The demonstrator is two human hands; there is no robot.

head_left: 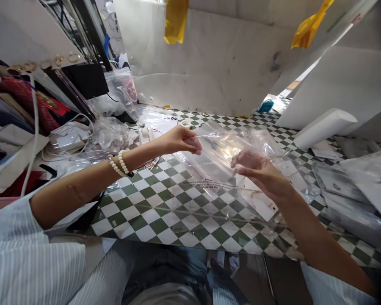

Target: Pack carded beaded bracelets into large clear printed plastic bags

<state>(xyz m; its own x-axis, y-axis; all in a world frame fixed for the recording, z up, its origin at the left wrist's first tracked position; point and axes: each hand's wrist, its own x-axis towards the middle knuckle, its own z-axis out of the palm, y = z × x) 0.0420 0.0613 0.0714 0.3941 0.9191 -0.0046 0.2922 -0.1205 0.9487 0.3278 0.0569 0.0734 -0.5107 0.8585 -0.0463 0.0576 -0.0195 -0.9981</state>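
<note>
A clear plastic bag [214, 154] with printed warning text spans the space between my hands, above the checkered tabletop [158, 218]. My left hand [186, 140], with pale bead bracelets at the wrist, pinches the bag's upper left edge between thumb and fingers. On the other side my right hand [257, 167] is closed at the bag's right edge, its fingertips slightly blurred. Beneath and beside the right hand lie white cards [260, 201] under more clear plastic. Whether anything is inside the bag I cannot make out.
A white roll [325, 127] lies at the right, near stacked plastic packets [346, 186]. Crumpled clear bags [109, 135], cables and boxes crowd the left. A white panel [197, 63] with yellow tape rises behind the table. A tape roll [186, 123] sits beyond my left hand.
</note>
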